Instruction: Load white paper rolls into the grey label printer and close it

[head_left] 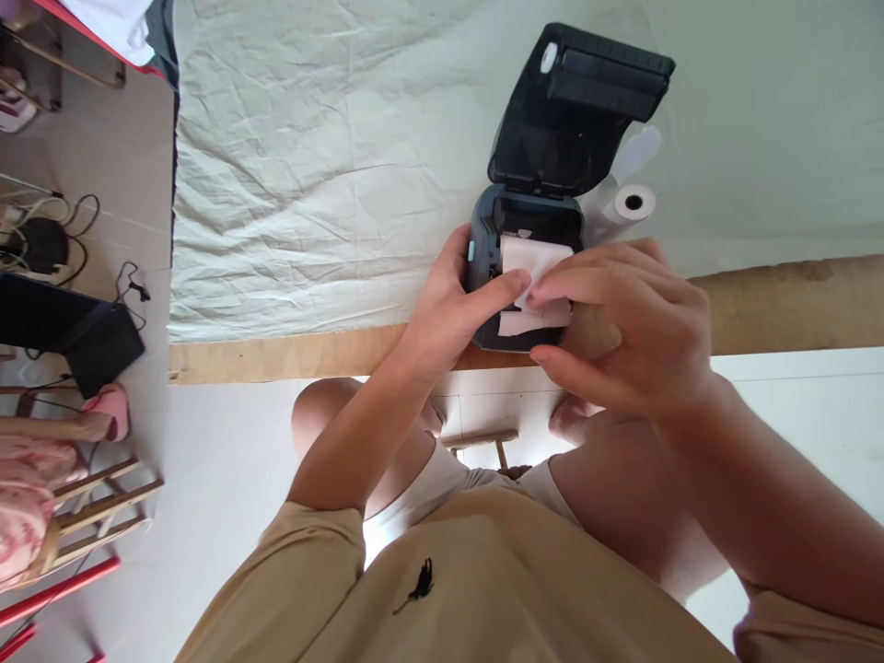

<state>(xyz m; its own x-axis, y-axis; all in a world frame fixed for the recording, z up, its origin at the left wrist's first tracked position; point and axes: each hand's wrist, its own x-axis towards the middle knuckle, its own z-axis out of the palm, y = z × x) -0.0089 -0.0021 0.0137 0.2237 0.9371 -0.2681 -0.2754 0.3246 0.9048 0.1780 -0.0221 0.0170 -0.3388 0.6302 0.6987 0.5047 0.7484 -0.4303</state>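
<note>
My left hand [446, 299] is gripping the printer [535, 166]; my right hand [639, 318] is touching the paper [525, 252], its grip unclear; uneven tugging could be tearing it.

The printer [542, 216] sits on the table [794, 304], at its near edge and the person's twelve o'clock, with paper [535, 253] in its bay and its lid [559, 120] raised toward one o'clock. Seen from the printer, a loose roll [633, 204] lies just beside it at two, the right hand [642, 322] at four, the left hand [446, 299] at eight.
</note>
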